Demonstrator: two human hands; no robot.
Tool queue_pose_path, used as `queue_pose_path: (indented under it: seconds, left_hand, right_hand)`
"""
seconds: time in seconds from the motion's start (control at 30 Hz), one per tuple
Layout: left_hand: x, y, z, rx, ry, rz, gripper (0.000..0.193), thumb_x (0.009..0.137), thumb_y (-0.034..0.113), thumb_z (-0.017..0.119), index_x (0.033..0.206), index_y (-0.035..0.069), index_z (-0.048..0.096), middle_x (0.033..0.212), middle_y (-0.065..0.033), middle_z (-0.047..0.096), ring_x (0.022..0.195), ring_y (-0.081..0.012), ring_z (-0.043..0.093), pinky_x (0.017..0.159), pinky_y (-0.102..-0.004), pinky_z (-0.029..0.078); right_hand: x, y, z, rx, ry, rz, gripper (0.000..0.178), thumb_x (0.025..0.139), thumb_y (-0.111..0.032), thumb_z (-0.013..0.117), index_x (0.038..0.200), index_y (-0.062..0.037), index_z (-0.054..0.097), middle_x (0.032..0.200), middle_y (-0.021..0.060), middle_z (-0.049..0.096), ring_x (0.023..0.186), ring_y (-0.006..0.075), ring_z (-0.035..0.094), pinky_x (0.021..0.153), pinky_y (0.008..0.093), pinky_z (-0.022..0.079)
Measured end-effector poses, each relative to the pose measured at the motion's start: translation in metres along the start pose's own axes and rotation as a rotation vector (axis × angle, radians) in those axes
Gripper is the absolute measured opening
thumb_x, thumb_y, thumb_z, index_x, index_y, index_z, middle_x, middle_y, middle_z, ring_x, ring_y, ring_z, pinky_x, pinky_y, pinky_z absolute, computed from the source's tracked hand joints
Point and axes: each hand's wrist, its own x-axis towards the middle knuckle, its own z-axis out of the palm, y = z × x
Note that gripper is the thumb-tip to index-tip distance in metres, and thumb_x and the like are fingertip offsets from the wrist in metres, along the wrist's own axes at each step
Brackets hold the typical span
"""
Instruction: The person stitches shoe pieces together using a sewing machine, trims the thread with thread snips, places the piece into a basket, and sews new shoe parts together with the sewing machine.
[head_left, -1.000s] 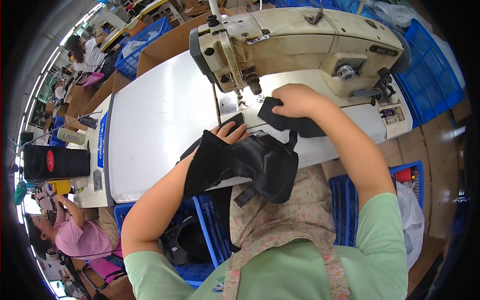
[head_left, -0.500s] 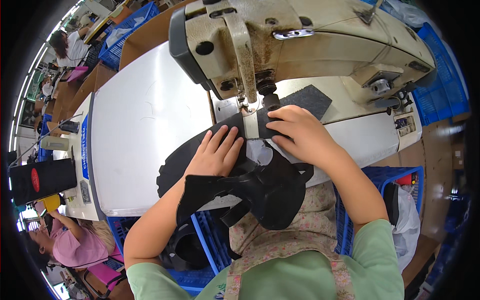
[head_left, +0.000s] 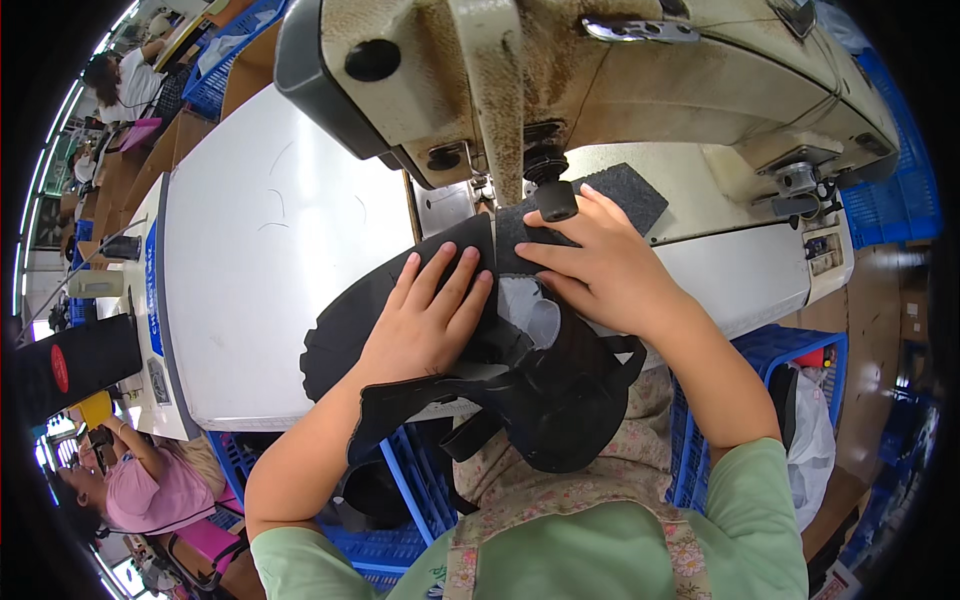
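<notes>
My left hand [head_left: 418, 325] lies flat with fingers spread on a curved black sheet piece [head_left: 345, 330], just in front of the needle area [head_left: 483, 190] of a sewing machine [head_left: 640, 90]. On a dark grey felt-like piece [head_left: 630, 190] beside it, my right hand [head_left: 605, 262] rests with fingers apart, under the machine's black knob [head_left: 555, 198]. The edges of the two pieces lie close together between my hands. Below them, a shaped black piece [head_left: 575, 415] with straps and a pale lining hangs over the table's front edge. The stitching point is partly hidden by the machine head.
The white machine table [head_left: 260, 280] extends to the left. Blue baskets [head_left: 400, 490] stand under its front edge, and another blue basket [head_left: 790, 345] holding plastic bags is at the right. At the left, two people [head_left: 150, 485] sit at other work places.
The light gap between the two pieces has closed, their edges now close together. My view has come nearer to the machine. Both hands remain on the material, the right slightly higher.
</notes>
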Motion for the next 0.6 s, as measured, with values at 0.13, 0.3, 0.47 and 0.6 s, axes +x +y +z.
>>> queue_pose_path:
  seconds: [0.13,0.3,0.47,0.6]
  left_hand:
    - [0.0006,0.0012,-0.0002,0.013,-0.012,-0.001,0.052,0.084,0.014,0.054,0.135,0.003,0.049,0.144,-0.0170,0.043,0.135,-0.0355,0.038,0.111,-0.0517,0.030]
    - [0.0002,-0.0005,0.0026,0.042,0.006,0.014,0.052,0.085,0.017,0.053,0.134,0.003,0.049,0.144,-0.0174,0.043,0.133,-0.0358,0.040,0.109,-0.0525,0.032]
    - [0.0008,0.0004,0.0011,0.000,0.014,-0.002,0.052,0.084,0.014,0.053,0.134,0.002,0.050,0.144,-0.0167,0.043,0.133,-0.0355,0.040,0.109,-0.0514,0.033]
    - [-0.0005,-0.0008,0.0018,-0.008,0.016,-0.003,0.052,0.083,0.014,0.053,0.134,0.002,0.049,0.144,-0.0165,0.043,0.133,-0.0354,0.040,0.109,-0.0517,0.032]
  right_hand:
    - [0.0003,0.0011,0.0003,-0.026,0.006,-0.008,0.033,0.077,-0.017,0.072,0.109,-0.0175,0.070,0.123,0.0044,0.059,0.120,0.0314,0.051,0.108,0.0539,0.033]
    - [0.0026,0.0012,-0.0003,-0.053,0.004,-0.033,0.027,0.077,-0.018,0.072,0.104,-0.0153,0.071,0.117,0.0048,0.059,0.122,0.0271,0.048,0.107,0.0520,0.036]
    - [0.0020,0.0012,-0.0016,-0.070,-0.002,-0.053,0.027,0.076,-0.017,0.072,0.103,-0.0160,0.071,0.117,0.0040,0.059,0.122,0.0265,0.049,0.106,0.0515,0.036]
    - [0.0012,0.0001,-0.0033,-0.053,-0.014,-0.035,0.032,0.075,-0.014,0.072,0.107,-0.0194,0.070,0.121,0.0037,0.059,0.116,0.0300,0.053,0.106,0.0515,0.034]
